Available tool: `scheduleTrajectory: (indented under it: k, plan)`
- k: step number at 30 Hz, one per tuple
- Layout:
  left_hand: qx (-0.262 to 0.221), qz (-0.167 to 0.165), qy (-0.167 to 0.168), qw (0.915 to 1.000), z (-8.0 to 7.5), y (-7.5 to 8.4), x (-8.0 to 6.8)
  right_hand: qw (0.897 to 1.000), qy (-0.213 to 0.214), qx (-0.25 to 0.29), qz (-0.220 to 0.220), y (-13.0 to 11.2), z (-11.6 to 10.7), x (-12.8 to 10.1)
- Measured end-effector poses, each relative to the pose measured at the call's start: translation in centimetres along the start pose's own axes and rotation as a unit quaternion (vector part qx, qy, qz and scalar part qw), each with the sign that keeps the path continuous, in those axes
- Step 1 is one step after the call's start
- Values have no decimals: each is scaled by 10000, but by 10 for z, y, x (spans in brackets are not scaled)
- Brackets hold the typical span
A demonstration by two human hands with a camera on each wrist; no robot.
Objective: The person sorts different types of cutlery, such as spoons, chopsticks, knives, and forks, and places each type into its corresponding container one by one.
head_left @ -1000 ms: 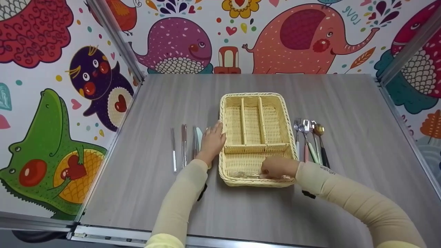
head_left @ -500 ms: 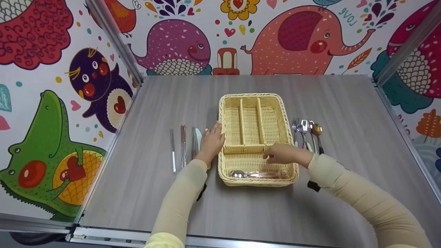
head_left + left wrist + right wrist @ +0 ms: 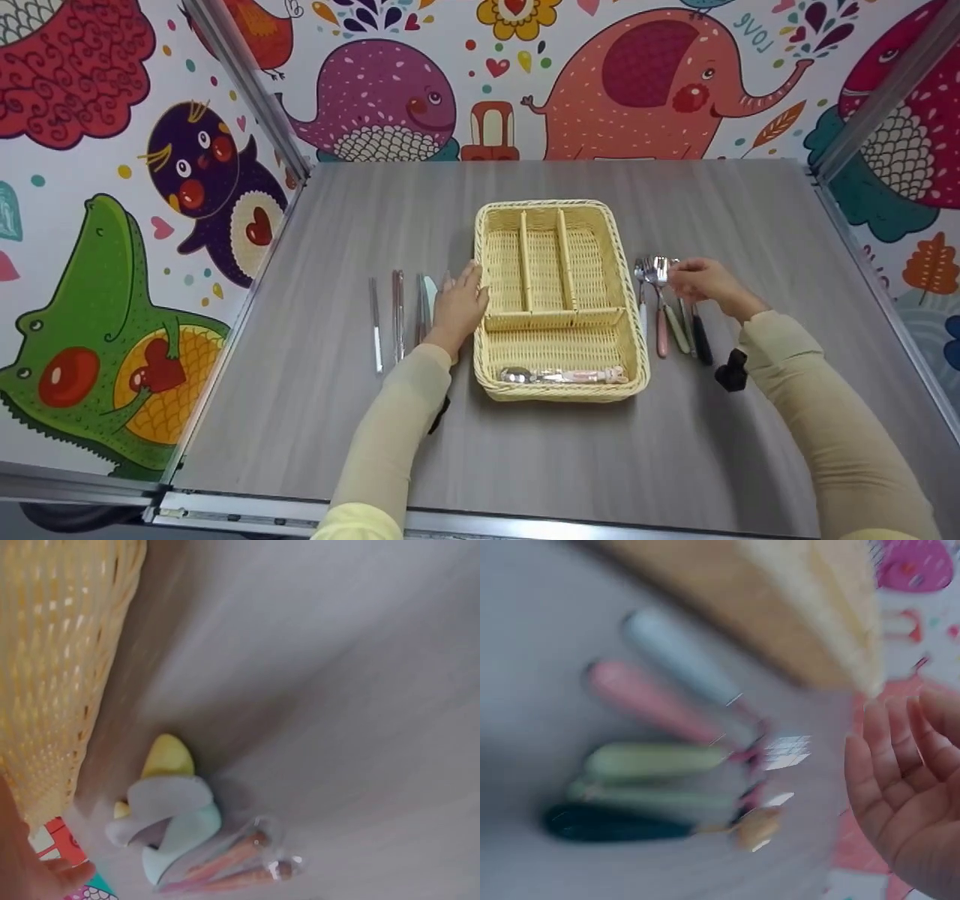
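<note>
My left hand lies along the left rim of a wicker basket, fingers extended and fingertips right at the rim. Over the row of cutlery on the basket's right, my right hand hovers with loosely bent fingers and nothing held; its palm shows in the right wrist view. Beneath it are forks and spoons, among them a gold spoon, with blue, pink, green and dark handles. A spoon with a pink handle lies in the basket's wide front compartment.
Left of the basket are chopsticks and a pale blue knife, partly hidden by my left hand. In the left wrist view, yellow, grey and mint handle ends lie beside a plastic-wrapped pair. Patterned walls enclose the table.
My right hand has left the spoon in the front compartment, risen over the basket's right rim and moved right to the cutlery row. My left hand has stayed at the basket.
</note>
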State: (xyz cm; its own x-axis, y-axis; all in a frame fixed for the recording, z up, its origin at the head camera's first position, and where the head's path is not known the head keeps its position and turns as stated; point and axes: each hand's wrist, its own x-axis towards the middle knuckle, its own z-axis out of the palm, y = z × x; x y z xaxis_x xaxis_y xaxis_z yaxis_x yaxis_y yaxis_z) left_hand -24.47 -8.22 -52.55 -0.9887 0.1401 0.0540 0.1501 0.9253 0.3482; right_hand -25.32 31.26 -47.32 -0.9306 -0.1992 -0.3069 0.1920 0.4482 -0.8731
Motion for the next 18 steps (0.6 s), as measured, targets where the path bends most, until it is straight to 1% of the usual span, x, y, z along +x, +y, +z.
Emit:
scheduleTrajectory:
  k: [2,4,6,9,12,15,17,18]
  plan:
    - [-8,-46,-42,10000,0,0,1,9990,300,-10,335,20,-3,2]
    - [-3,-76,-70,9999,0,-1,2,9954,637,-267,664,38,-3,3]
    - [-26,-139,-103,9998,2,-1,2,9900,955,-508,903,52,-2,5]
    - [-95,-278,-152,9995,4,-2,3,9805,1247,-870,1244,67,1,5]
    - [-166,-383,-212,9989,6,-1,3,9735,1437,-1082,1413,75,4,4]
    - [-248,-429,-229,9985,7,-1,3,9689,1578,-1278,1415,76,6,3]
    - [-334,-452,-252,9981,7,-2,4,9680,1614,-1374,1343,76,6,4]
    - [-314,-396,-132,9986,13,-6,5,9679,1611,-1392,1335,77,6,5]
